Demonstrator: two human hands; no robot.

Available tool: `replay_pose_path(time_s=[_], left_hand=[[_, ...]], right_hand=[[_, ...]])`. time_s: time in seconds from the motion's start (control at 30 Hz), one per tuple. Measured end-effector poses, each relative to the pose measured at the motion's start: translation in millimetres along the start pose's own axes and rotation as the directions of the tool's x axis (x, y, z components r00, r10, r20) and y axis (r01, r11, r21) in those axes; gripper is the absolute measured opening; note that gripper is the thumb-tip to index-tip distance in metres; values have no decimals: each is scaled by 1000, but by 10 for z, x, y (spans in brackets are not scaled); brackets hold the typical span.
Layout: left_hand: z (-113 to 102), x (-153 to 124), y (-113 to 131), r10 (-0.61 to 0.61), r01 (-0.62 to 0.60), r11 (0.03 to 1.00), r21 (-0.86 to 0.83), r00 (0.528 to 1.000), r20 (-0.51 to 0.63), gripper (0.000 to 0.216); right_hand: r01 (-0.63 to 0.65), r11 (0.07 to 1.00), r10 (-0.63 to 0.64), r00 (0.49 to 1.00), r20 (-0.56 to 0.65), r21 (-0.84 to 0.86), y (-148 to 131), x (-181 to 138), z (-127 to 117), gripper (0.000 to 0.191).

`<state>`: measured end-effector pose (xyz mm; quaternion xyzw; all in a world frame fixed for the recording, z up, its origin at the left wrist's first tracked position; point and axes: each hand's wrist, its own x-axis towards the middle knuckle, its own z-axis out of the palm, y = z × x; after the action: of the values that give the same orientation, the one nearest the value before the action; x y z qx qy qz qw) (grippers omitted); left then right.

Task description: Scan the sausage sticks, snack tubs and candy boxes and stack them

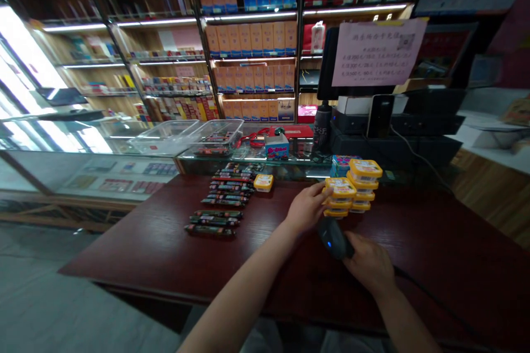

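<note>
My right hand [370, 265] is wrapped around the handle of a dark barcode scanner [334, 240] with a blue light; its cable trails off to the right. The scanner's head points toward a short stack of small yellow-lidded tubs [340, 187]. At the left side of that stack, my left hand [307, 208] has its fingers closed against the upper tub. Just behind on the right rises a taller stack of the same tubs [364, 171]. A single yellow-lidded tub [264, 182] sits apart, beside a column of dark wrapped sticks [213, 220] lying on the table.
The dark red wooden table [136, 242] ends at the front left. Behind it are a glass counter with clear plastic bins [219, 135], a small blue-pink box [276, 146], a dark bottle [322, 128] and a monitor with a pink notice [376, 52]. Shelves of boxed goods line the wall.
</note>
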<state>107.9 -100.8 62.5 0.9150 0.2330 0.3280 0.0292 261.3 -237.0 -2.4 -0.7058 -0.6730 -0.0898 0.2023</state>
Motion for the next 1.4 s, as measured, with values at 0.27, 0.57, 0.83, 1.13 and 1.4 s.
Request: replay_pose_path(time_s=[0.27,0.57,0.83,1.13,1.4], left_hand=[[-154,-55,148,-5,2,990,142,1000,19,49],[18,323,462,-95,23,923,383,981,171,23],[-128,84,322,-118,107,971,215,992,40,20],[-746,-1236,-431,-178,173,984,-46,940,-292,17],[-791,-1360,-770,-205,211,976,56,974,-98,24]], right_hand=[[-4,998,1,998,-57,-57,-12,-14,-7,20],[46,998,-49,996,-76,-46,-11,-43,-19,14],[31,996,-36,998,-54,-89,5,-63,-20,17],[-12,989,13,1000,6,-149,-8,-70,-30,23],[-30,989,31,999,5,-145,-2,-73,1,24]])
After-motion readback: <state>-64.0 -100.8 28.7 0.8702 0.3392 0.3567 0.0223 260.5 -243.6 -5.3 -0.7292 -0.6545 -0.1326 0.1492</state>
